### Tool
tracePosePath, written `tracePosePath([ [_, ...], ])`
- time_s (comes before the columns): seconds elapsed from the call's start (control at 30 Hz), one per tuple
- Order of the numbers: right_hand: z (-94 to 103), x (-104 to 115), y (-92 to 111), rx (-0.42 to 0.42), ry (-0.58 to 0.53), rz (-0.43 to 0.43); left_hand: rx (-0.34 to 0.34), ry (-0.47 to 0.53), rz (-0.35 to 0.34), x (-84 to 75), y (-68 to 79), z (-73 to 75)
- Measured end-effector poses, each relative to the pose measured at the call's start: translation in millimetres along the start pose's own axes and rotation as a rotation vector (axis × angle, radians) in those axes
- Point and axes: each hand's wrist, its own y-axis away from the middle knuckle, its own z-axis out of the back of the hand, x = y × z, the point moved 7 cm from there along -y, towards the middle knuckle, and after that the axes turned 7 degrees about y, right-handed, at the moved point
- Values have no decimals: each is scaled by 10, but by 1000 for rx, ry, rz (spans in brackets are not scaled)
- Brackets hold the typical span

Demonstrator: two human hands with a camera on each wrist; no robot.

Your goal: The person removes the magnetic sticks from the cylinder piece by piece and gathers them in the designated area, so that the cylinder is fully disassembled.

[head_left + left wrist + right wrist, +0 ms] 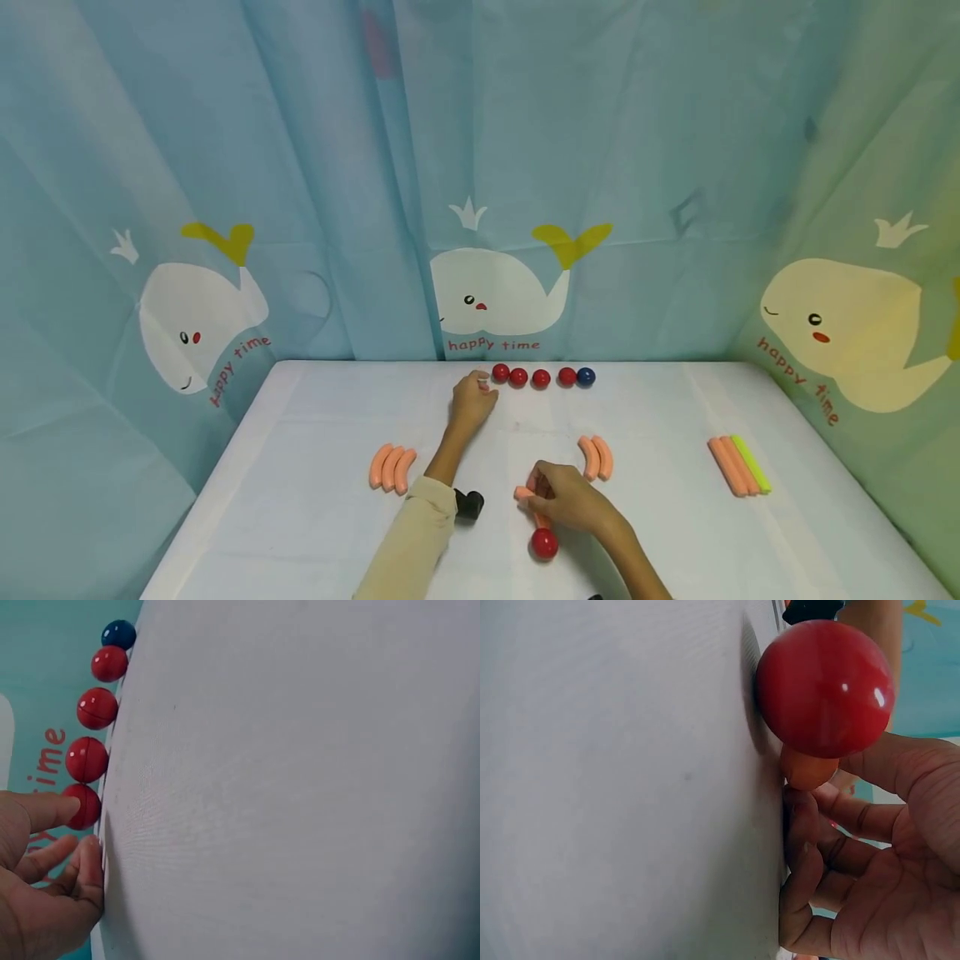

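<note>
My right hand (566, 497) pinches an orange toy rod (524, 493), whose middle is hidden behind the fingers. At the rod's near end, touching it, is a large glossy red ball (543, 544); the right wrist view shows this ball (825, 688) close up, with the rod's orange end (808, 769) beneath it. At the back of the table my left hand (472, 402) is beside a row of red balls (518, 378). One finger overlaps the nearest red ball (84, 808) in the left wrist view, while the other fingers stay apart from it.
A blue ball (586, 377) ends the row at the right. Curved orange rods lie in a group at left (387, 468) and a pair at right (596, 458). Farther right are straight orange rods (731, 467) and a yellow-green rod (752, 464). A black object (470, 505) is beside the left sleeve.
</note>
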Motion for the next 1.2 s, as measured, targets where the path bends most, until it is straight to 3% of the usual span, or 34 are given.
tracePosePath([
  [0.2, -2, -16, -9, -39, 4, -45, 47, 20, 44, 24, 106, 39],
  [0.47, 26, -33, -24, -167, 37, -133, 300, -35, 110, 9, 315, 72],
  [0.63, 68, -49, 1, -245, 44, -209, 393, -35, 143, 6, 502, 91],
  [0.97, 112, -138, 19, -311, -30, -302, 476, -66, 22, -118, 863, 233],
  [1.2, 135, -147, 31, -315, -32, -321, 508, -66, -46, -134, 1014, 270],
])
